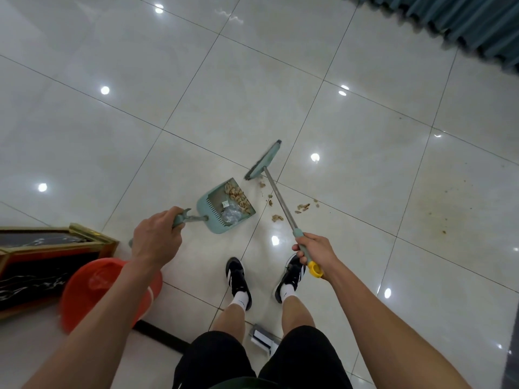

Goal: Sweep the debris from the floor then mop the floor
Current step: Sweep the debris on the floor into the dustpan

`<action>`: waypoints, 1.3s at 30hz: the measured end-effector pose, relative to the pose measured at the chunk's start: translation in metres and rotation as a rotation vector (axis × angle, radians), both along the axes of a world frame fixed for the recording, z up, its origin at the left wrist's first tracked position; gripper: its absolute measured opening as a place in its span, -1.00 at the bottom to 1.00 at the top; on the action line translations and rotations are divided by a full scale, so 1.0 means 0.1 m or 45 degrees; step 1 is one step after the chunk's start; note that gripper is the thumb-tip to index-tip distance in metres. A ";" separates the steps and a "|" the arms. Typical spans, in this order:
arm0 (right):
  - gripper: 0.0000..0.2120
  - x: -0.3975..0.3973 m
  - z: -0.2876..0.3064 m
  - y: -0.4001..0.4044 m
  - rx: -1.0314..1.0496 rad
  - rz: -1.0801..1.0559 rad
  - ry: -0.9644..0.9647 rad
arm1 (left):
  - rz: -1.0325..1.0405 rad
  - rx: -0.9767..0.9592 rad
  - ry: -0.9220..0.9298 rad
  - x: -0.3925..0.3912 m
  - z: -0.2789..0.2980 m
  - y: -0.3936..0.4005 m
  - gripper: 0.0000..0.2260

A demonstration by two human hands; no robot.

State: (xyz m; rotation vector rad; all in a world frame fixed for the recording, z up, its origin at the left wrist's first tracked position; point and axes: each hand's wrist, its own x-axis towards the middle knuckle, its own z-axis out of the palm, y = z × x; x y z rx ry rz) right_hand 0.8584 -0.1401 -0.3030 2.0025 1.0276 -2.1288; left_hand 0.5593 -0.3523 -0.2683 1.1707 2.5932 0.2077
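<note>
Debris [276, 218] beside dustpan [224, 207] — left hand [157, 237] holding, right hand [313, 248] gripping broom [276, 192]

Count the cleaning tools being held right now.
2. The dustpan stands on the floor, its handle gripped by the left hand. The broom is to its right, its pole held by the right hand.

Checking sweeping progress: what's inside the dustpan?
The dustpan holds tan shell-like debris, crumpled clear plastic and a small paper scrap. Anything beneath them is hidden.
</note>
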 end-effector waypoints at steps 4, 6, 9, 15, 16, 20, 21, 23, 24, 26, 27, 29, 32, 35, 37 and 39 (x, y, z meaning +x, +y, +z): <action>-0.91 -0.04 -0.10 -0.02 -0.028 0.138 -0.037 | -0.040 -0.023 0.029 -0.02 0.02 0.01 -0.88; -0.90 0.06 -0.14 -0.04 -0.019 0.233 -0.087 | -0.081 -0.035 0.037 -0.03 0.02 0.02 -0.87; -0.82 0.34 -0.21 -0.05 0.002 0.358 -0.192 | -0.129 -0.034 0.045 -0.03 0.02 0.08 -0.86; -0.87 0.90 -0.21 -0.05 0.057 0.434 -0.365 | -0.184 -0.038 0.029 0.06 0.06 0.28 -0.87; -0.86 0.97 -0.20 -0.04 0.063 0.441 -0.388 | -0.196 -0.038 0.022 0.08 0.07 0.32 -0.88; -0.79 1.17 -0.15 0.06 0.084 0.451 -0.455 | -0.261 -0.053 0.001 0.19 0.09 0.49 -0.88; -0.78 1.19 -0.14 0.09 0.090 0.450 -0.463 | -0.272 -0.059 0.000 0.22 0.10 0.53 -0.88; -0.76 1.20 -0.10 0.15 0.109 0.466 -0.469 | -0.298 -0.073 0.001 0.27 0.10 0.61 -0.86; -0.75 1.19 -0.08 0.18 0.123 0.482 -0.470 | -0.312 -0.081 -0.001 0.30 0.10 0.65 -0.85; -0.73 1.17 -0.02 0.24 0.164 0.517 -0.469 | -0.342 -0.098 -0.012 0.35 0.09 0.74 -0.85; -0.72 1.17 0.02 0.28 0.188 0.539 -0.467 | -0.358 -0.107 -0.016 0.38 0.09 0.79 -0.85; -0.68 1.20 0.11 0.35 0.239 0.599 -0.460 | -0.380 -0.124 -0.023 0.43 0.10 0.87 -0.86; -0.64 1.31 0.23 0.45 0.297 0.720 -0.489 | -0.403 -0.156 -0.030 0.47 0.14 0.91 -0.86; -0.60 1.48 0.31 0.56 0.339 0.831 -0.532 | -0.414 -0.172 -0.010 0.48 0.21 0.86 -0.87; -0.60 1.60 0.35 0.65 0.350 0.893 -0.520 | -0.375 -0.163 0.004 0.50 0.27 0.82 -0.87; -0.60 1.72 0.36 0.76 0.353 0.954 -0.503 | -0.320 -0.157 0.022 0.55 0.33 0.76 -0.85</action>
